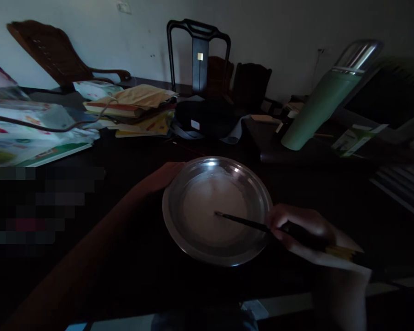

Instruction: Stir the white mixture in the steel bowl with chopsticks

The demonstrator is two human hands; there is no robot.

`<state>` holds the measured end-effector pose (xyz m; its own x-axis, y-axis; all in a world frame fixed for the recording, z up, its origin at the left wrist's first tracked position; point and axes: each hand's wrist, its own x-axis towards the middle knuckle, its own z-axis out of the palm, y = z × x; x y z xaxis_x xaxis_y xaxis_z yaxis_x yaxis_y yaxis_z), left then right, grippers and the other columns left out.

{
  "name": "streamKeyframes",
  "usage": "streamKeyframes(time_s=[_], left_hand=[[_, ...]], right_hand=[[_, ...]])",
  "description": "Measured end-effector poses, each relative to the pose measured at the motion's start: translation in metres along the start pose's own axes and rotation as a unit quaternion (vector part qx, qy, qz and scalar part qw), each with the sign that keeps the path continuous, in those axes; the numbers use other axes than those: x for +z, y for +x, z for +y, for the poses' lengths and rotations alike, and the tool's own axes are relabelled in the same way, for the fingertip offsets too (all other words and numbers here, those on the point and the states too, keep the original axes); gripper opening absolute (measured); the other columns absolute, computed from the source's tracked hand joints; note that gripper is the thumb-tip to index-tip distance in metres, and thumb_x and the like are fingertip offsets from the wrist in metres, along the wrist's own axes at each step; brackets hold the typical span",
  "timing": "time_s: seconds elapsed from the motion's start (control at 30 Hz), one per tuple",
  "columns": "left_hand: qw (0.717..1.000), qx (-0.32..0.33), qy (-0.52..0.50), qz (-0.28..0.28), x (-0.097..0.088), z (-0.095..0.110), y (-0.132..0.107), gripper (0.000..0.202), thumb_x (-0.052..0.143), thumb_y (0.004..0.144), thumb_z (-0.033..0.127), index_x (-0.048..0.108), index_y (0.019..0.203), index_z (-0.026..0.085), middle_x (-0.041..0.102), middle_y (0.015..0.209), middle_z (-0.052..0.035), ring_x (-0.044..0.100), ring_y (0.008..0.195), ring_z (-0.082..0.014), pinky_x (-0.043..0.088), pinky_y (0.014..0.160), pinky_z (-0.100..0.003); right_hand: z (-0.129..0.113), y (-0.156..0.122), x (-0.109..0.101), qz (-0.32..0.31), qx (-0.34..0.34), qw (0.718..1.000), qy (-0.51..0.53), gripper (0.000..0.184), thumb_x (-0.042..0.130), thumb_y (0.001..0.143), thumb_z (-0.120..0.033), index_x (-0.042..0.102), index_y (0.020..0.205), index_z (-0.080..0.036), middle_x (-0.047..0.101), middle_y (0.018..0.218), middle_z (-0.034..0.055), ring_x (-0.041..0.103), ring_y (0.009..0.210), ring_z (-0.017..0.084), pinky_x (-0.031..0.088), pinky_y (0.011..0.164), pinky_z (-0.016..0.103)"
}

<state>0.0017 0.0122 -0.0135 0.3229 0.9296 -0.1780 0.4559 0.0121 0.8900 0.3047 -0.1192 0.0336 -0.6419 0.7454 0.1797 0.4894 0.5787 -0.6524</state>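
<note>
A round, shiny metal basin (174,230) sits on the dark table with a pale, cloudy layer (210,197) covering its bottom. My left hand (163,176) holds the basin by its far left rim, its fingertips hidden behind the edge. In my right hand (301,227), at the basin's right side, is a thin dark paintbrush (243,220), pinched between thumb and fingers. The brush slants left, its bristle tip over the middle of the basin; whether it touches the pale layer I cannot tell.
A green thermos (322,108) stands at the right beside a small green-and-white box (359,138). Behind the basin are a dark bag (207,117) and stacked books and papers (134,108). Plastic-wrapped packages (37,122) lie left. Wooden chairs (51,53) stand along the wall.
</note>
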Motion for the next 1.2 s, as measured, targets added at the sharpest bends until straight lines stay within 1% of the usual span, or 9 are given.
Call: streamKeyframes(time_s=[0.07, 0.13, 0.33, 0.5, 0.77, 0.93, 1.03, 1.1, 1.2], left_hand=[[1.0, 0.009, -0.012, -0.004, 0.002, 0.001, -0.001, 0.043, 0.038, 0.079, 0.051, 0.061, 0.088, 0.017, 0.061, 0.084, -0.0003, 0.052, 0.077, -0.0104, 0.041, 0.068, -0.019], [0.999, 0.032, -0.01, -0.013, 0.003, 0.003, -0.003, 0.039, 0.037, 0.08, 0.046, 0.061, 0.081, 0.014, 0.061, 0.084, -0.0014, 0.051, 0.077, -0.01, 0.041, 0.072, -0.019], [0.999, 0.048, -0.017, -0.015, 0.006, 0.006, -0.006, 0.04, 0.034, 0.082, 0.044, 0.058, 0.076, 0.013, 0.058, 0.077, -0.0004, 0.048, 0.073, -0.0084, 0.039, 0.069, -0.02], [0.999, 0.045, -0.014, -0.012, 0.007, 0.005, -0.006, 0.042, 0.033, 0.082, 0.046, 0.058, 0.077, 0.013, 0.057, 0.078, -0.0009, 0.048, 0.074, -0.0089, 0.039, 0.071, -0.022], [0.999, 0.039, -0.026, -0.017, 0.007, 0.004, -0.005, 0.041, 0.036, 0.081, 0.047, 0.058, 0.077, 0.013, 0.056, 0.077, -0.0005, 0.047, 0.071, -0.0085, 0.038, 0.069, -0.022], [0.999, 0.045, -0.022, -0.017, 0.006, 0.004, -0.005, 0.041, 0.034, 0.081, 0.046, 0.057, 0.076, 0.012, 0.057, 0.077, -0.0014, 0.047, 0.072, -0.0088, 0.038, 0.068, -0.021], [0.999, 0.039, -0.016, -0.015, 0.006, 0.005, -0.005, 0.043, 0.034, 0.081, 0.048, 0.058, 0.078, 0.012, 0.057, 0.079, -0.0014, 0.048, 0.074, -0.0091, 0.039, 0.07, -0.021], [0.999, 0.04, -0.011, -0.013, 0.007, 0.005, -0.006, 0.043, 0.034, 0.081, 0.048, 0.057, 0.076, 0.013, 0.057, 0.078, -0.0013, 0.047, 0.073, -0.009, 0.039, 0.071, -0.022], [0.999, 0.05, -0.009, -0.017, 0.007, 0.005, -0.006, 0.043, 0.033, 0.081, 0.048, 0.058, 0.079, 0.013, 0.058, 0.082, -0.0019, 0.048, 0.075, -0.0095, 0.039, 0.072, -0.022]], right_hand=[[-0.001, 0.001, 0.001, -0.012, -0.013, 1.0, 0.009, 0.009, 0.049, 0.083, -0.011, 0.05, 0.082, -0.02, 0.061, 0.076, 0.0014, 0.059, 0.066, 0.01, 0.048, 0.057, 0.019], [0.0, 0.003, 0.004, -0.017, -0.017, 1.0, 0.014, 0.011, 0.048, 0.083, -0.01, 0.051, 0.084, -0.021, 0.061, 0.076, 0.0008, 0.06, 0.066, 0.01, 0.049, 0.057, 0.019], [0.011, -0.001, 0.006, -0.051, 0.023, 0.997, 0.044, 0.008, 0.05, 0.084, -0.016, 0.052, 0.086, -0.023, 0.062, 0.081, 0.0012, 0.062, 0.071, 0.013, 0.052, 0.06, 0.022], [0.009, -0.001, 0.003, -0.052, 0.027, 0.997, 0.042, 0.008, 0.05, 0.083, -0.018, 0.052, 0.087, -0.024, 0.063, 0.081, 0.0018, 0.064, 0.069, 0.013, 0.054, 0.057, 0.021], [0.004, 0.0, 0.004, -0.019, 0.014, 0.999, 0.037, 0.013, 0.052, 0.081, -0.016, 0.054, 0.088, -0.026, 0.063, 0.077, 0.0005, 0.065, 0.07, 0.014, 0.055, 0.057, 0.021], [0.014, 0.005, 0.011, -0.014, 0.002, 0.999, 0.03, 0.009, 0.053, 0.081, -0.016, 0.053, 0.086, -0.024, 0.063, 0.08, 0.0008, 0.064, 0.068, 0.013, 0.054, 0.057, 0.019], [0.02, 0.008, 0.017, 0.022, -0.013, 1.0, -0.007, 0.005, 0.054, 0.082, -0.019, 0.054, 0.085, -0.023, 0.064, 0.082, 0.0025, 0.065, 0.071, 0.013, 0.053, 0.06, 0.02], [0.019, 0.007, 0.017, 0.055, 0.007, 0.998, -0.036, 0.002, 0.054, 0.082, -0.022, 0.055, 0.084, -0.022, 0.065, 0.084, 0.0039, 0.065, 0.074, 0.015, 0.054, 0.062, 0.023], [0.01, 0.0, 0.01, 0.065, 0.075, 0.994, -0.038, 0.005, 0.05, 0.084, -0.023, 0.056, 0.084, -0.023, 0.065, 0.083, 0.0036, 0.065, 0.072, 0.016, 0.054, 0.061, 0.024]])
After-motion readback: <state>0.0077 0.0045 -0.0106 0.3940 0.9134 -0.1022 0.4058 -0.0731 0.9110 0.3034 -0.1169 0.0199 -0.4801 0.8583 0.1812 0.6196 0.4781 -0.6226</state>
